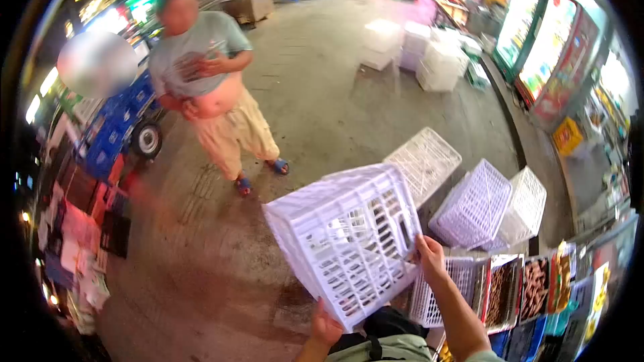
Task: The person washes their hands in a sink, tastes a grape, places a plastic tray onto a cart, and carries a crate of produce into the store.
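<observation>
A white plastic basket (349,241) with slotted sides is held up in front of me, tilted, its slatted face towards me. My right hand (430,258) is closed on its right edge. At its lower left corner, my left hand (326,324) grips the edge, fingers partly hidden. Beyond the basket's right side, a white crate (424,161), a pale purple basket (473,206) and another white basket (525,208) rest on the ground.
A person (215,80) stands ahead on the left, near a blue cart (117,124). Produce crates (503,291) line the lower right. White foam boxes (439,60) are stacked farther off, near lit display coolers (547,40). Piled crates (80,241) stand at left.
</observation>
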Demonstrator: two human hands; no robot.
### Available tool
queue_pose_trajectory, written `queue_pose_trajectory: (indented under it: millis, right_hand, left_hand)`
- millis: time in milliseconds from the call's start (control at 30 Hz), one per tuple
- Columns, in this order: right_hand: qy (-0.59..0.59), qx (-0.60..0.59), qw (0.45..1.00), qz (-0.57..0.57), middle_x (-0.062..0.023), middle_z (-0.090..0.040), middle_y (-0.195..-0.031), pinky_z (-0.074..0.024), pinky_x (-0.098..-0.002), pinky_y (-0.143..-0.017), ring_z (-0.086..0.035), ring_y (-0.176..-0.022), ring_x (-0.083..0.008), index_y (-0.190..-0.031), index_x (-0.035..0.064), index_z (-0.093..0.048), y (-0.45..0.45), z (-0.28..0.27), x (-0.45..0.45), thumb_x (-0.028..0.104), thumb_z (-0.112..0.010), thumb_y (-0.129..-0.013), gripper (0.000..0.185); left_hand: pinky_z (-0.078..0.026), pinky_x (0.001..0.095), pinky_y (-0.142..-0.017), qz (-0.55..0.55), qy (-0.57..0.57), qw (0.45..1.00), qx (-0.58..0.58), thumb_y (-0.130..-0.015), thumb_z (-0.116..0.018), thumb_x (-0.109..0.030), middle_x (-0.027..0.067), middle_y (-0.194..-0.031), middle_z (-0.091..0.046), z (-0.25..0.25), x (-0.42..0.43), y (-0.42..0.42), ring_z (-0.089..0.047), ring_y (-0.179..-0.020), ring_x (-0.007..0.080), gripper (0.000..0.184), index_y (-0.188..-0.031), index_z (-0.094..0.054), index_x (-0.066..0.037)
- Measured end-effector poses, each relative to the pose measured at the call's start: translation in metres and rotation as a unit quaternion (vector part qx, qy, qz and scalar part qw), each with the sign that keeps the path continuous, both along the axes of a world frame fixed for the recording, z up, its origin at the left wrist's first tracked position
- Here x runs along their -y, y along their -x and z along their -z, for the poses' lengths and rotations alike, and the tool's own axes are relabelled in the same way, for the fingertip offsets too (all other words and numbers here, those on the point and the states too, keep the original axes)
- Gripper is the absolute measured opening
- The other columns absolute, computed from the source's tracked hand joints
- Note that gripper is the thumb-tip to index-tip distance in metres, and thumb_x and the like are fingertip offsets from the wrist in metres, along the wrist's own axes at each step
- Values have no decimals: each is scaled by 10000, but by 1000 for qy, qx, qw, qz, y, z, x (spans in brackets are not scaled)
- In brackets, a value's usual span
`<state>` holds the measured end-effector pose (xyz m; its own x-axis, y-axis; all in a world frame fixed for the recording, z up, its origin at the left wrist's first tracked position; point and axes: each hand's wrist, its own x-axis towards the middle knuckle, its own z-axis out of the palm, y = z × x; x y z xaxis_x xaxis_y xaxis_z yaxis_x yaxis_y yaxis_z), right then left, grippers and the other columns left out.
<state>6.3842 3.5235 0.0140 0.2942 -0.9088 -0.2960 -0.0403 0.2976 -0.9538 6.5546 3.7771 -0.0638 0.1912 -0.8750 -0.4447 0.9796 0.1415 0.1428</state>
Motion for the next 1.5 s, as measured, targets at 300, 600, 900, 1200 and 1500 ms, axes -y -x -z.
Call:
queue_pose_trajectory:
  millis: [300,600,900,1200,1500]
  right_hand:
    - [-131,82,987,52,17,-539,-638,-380,-244,-512,-483,-543,-84,-774,38,-611,-63,127,98,365,-567,-958,377]
    - [-348,106,923,123,-69,-576,-652,-421,-323,-493,-537,-535,-176,-817,15,-640,-95,283,175,448,-632,-865,436]
    - [-260,-94,961,28,-118,-643,-836,-496,-373,-707,-615,-753,-194,-1000,-14,-646,-87,361,201,537,-560,-894,568]
    - [-131,-397,908,-27,-220,-663,-1046,-476,-443,-890,-617,-1015,-388,-1098,9,-635,12,342,140,430,-578,-864,485]
    - [-169,-510,837,-100,-222,-686,-940,-504,-450,-854,-651,-940,-378,-933,19,-708,155,315,-1,444,-595,-831,452]
  left_hand:
    - [-300,494,-1112,-5,-87,989,115,-893,-599,-398,103,-1431,-446,-14,109,-60,-419,-1306,316,672,-1428,-358,-70]
    - [-466,406,-836,61,-359,915,177,-991,-383,-452,57,-1229,-577,56,221,-94,-560,-1077,241,487,-1326,-445,-103]
    - [-528,425,-823,96,-440,883,136,-992,-397,-478,88,-1172,-590,117,293,-106,-580,-1054,260,474,-1264,-475,-97]
    - [-495,422,-900,313,-495,778,229,-871,-629,-534,219,-1207,-578,138,281,-55,-587,-1083,338,720,-1277,-469,38]
    - [-500,387,-889,561,-200,486,640,-851,-648,-471,188,-1142,-655,113,137,-89,-640,-1050,300,596,-1244,-563,-32]
